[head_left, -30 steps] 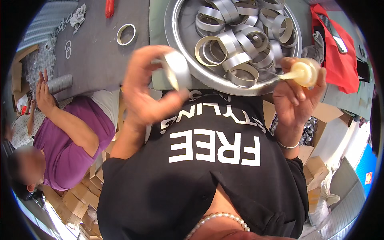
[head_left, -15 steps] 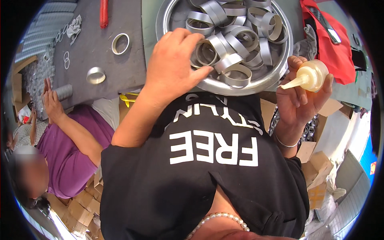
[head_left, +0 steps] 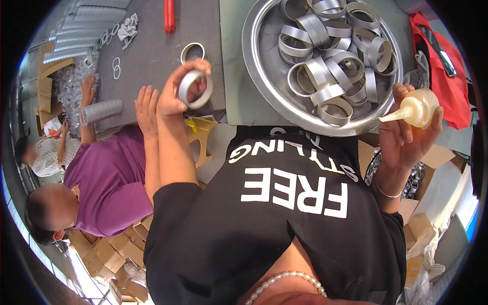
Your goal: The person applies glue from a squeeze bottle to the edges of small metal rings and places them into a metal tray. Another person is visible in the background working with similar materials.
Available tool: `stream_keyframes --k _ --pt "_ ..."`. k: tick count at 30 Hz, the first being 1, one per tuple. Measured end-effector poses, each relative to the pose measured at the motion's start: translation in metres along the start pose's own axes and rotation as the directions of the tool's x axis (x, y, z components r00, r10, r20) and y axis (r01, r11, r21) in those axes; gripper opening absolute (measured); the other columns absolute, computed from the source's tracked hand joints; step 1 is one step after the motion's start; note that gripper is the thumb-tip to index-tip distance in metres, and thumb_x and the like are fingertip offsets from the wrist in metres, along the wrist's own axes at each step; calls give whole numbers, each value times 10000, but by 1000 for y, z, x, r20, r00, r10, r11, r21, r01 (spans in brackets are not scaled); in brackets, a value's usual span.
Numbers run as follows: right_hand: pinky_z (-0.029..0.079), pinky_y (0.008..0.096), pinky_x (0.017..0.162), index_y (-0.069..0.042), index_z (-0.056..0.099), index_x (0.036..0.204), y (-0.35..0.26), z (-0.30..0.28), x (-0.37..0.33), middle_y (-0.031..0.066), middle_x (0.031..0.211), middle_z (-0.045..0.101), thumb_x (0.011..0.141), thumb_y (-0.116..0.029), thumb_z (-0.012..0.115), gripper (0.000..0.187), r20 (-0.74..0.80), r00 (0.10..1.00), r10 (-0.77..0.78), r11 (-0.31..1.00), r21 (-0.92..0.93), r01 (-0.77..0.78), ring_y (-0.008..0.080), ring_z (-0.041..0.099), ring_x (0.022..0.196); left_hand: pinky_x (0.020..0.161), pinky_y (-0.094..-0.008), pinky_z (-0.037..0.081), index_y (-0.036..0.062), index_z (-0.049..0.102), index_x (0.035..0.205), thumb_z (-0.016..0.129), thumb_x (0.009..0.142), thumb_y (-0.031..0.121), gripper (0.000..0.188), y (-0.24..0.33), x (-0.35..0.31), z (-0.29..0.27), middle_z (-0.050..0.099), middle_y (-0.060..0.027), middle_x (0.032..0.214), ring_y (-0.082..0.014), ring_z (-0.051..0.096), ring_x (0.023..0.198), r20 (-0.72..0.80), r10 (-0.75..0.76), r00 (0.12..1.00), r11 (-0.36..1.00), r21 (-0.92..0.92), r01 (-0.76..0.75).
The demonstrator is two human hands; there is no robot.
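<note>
Metal ring (head_left: 195, 89): lifted from tray (head_left: 254, 61) since a moment ago, now pinched in left hand (head_left: 178, 94) over counter (head_left: 152, 56). Right hand (head_left: 404, 132) grips glue bottle (head_left: 418, 108); gluing likely follows.

I see a silver metal ring (head_left: 195, 89) pinched upright in my left hand (head_left: 175, 96), opening toward me; my right hand (head_left: 406, 134) grips a small yellowish squeeze bottle (head_left: 414, 108), nozzle pointing left.
</note>
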State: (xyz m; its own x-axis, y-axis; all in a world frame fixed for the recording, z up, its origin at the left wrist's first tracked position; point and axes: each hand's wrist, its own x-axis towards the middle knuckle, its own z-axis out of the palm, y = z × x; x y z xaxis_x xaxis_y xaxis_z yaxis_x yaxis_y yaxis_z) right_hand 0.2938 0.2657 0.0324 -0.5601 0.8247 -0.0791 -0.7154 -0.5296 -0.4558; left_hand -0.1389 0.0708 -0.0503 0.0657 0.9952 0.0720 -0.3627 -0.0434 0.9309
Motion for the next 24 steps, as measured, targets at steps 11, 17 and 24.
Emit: stream_keyframes --k 11,17,24 --pt "430 124 412 86 441 1151 -8 -3 3 202 1154 475 906 -396 658 583 41 999 -27 998 49 25 38 535 454 1010 -406 495 -30 440 1340 863 668 287 855 8 71 -2 504 -201 1288 -320 542 1211 -68 26 997 990 -136 -35" --pt "414 143 400 84 425 1194 -11 -3 4 211 1169 478 903 -474 627 661 61 995 -84 996 -5 84 61 532 444 1033 -391 453 -26 440 1341 793 669 104 771 -13 62 74 558 -147 1224 -290 559 1215 -301 158 941 986 92 -136" --pt "456 159 474 92 451 1176 -7 0 1 188 1150 481 883 -438 678 647 101 994 -49 997 56 43 54 547 482 991 -406 424 48 551 1273 775 622 124 692 -4 12 116 575 -148 1229 -320 546 1110 -355 311 881 100 935 341"
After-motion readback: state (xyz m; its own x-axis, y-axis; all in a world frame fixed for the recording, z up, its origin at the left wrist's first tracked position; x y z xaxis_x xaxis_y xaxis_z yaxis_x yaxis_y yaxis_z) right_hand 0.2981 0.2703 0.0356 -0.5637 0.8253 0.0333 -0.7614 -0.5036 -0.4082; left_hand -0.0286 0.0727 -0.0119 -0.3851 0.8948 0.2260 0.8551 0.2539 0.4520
